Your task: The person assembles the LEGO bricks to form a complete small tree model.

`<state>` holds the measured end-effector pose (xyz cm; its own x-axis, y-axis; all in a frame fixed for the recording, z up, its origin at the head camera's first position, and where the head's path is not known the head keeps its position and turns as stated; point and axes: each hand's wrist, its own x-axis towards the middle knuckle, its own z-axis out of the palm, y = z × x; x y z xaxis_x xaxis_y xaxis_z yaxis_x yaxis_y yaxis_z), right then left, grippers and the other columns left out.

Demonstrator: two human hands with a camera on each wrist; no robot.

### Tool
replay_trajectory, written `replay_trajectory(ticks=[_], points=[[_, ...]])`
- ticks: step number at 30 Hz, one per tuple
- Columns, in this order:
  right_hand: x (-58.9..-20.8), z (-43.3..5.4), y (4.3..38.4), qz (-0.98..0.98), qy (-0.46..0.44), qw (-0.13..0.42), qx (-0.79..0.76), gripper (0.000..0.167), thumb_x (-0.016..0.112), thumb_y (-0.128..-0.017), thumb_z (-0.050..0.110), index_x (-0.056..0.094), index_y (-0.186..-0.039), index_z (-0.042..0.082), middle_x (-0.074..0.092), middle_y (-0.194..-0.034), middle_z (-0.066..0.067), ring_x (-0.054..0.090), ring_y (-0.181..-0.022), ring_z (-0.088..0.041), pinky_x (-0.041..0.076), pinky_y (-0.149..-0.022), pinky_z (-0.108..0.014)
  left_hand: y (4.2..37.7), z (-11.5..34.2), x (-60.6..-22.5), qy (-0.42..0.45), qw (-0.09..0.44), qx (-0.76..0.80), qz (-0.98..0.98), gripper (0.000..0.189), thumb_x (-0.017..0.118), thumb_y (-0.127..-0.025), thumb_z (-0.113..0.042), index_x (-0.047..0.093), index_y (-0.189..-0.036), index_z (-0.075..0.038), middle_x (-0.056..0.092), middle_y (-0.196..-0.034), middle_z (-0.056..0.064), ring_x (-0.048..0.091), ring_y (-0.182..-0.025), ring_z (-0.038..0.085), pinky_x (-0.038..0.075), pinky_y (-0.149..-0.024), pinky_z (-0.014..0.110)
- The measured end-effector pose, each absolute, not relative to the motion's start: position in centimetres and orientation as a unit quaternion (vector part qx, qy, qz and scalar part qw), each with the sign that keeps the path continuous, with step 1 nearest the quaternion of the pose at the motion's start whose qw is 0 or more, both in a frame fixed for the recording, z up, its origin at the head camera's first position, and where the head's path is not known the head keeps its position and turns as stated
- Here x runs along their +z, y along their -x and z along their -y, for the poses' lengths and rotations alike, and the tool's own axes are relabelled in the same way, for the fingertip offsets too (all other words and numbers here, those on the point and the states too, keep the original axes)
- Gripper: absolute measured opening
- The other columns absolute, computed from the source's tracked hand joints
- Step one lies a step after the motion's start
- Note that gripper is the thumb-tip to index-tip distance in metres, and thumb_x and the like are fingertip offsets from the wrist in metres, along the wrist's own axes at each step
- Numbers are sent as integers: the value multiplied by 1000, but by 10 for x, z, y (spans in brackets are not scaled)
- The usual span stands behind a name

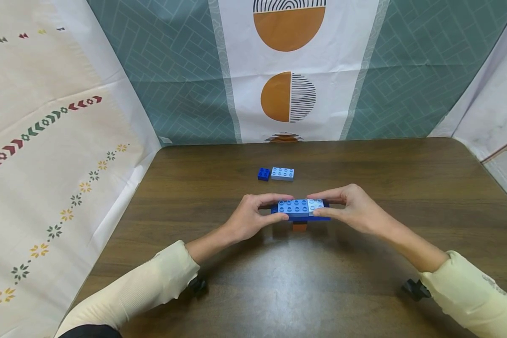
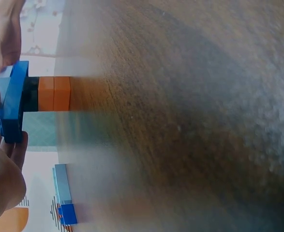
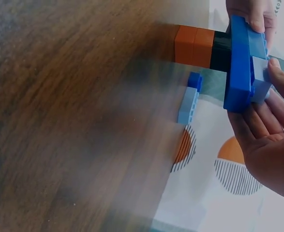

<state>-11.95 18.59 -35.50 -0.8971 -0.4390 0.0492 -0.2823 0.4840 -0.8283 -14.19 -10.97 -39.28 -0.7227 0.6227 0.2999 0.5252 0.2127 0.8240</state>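
Note:
A small tower of toy building bricks stands on the table. Its base is two stacked orange bricks (image 2: 54,94), topped by a dark green or black brick (image 3: 220,51). Across that lies a long blue brick (image 3: 239,67). On the long one sit a medium-blue brick (image 1: 293,208) and, at its right end, a small pale-blue brick (image 1: 315,205). My left hand (image 1: 246,219) pinches the medium-blue brick between thumb and fingers. With thumb in front and fingers behind, my right hand (image 1: 360,212) grips the pale-blue brick. Fingers partly cover both ends of the long brick.
Behind the tower, a small dark-blue brick (image 1: 264,174) and a light-blue brick (image 1: 282,174) lie side by side on the brown wooden table (image 1: 312,286). A patterned cloth (image 1: 186,84) hangs along the table's far edge, and a cream cloth (image 1: 67,155) at the left.

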Motion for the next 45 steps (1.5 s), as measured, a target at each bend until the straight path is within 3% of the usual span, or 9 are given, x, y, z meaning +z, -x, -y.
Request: replay_trajectory(ticks=[10, 24, 31, 45], points=[[-362, -183, 119, -857, 216, 58, -464, 34, 84, -95, 21, 79, -126, 8, 77, -123, -9, 72, -116, -27, 60, -94, -45, 142, 109, -394, -362, 52, 506, -781, 43, 79, -99, -17, 70, -140, -5, 71, -138, 2, 66, -126, 12, 53, -107, 33], [-362, -181, 119, -857, 217, 54, -463, 33, 87, -92, 22, 81, -123, 9, 78, -119, -9, 73, -110, -24, 60, -91, -41, 142, 110, -394, -354, 53, 507, -784, 42, 79, -99, -19, 71, -139, -9, 71, -138, 0, 66, -126, 11, 53, -107, 33], [-361, -182, 118, -861, 225, 47, -455, 33, 86, -93, 22, 81, -123, 9, 77, -121, -10, 73, -113, -27, 58, -95, -57, 141, 108, -394, -349, 52, 509, -785, 42, 80, -98, -20, 72, -139, -12, 71, -137, 0, 67, -125, 12, 54, -106, 35], [-361, -182, 117, -859, 220, 52, -460, 34, 86, -93, 24, 80, -124, 11, 77, -123, -8, 72, -115, -27, 56, -97, -58, 144, 110, -396, -364, 48, 508, -779, 44, 81, -97, -21, 71, -140, -13, 71, -137, 1, 68, -124, 13, 55, -105, 34]])
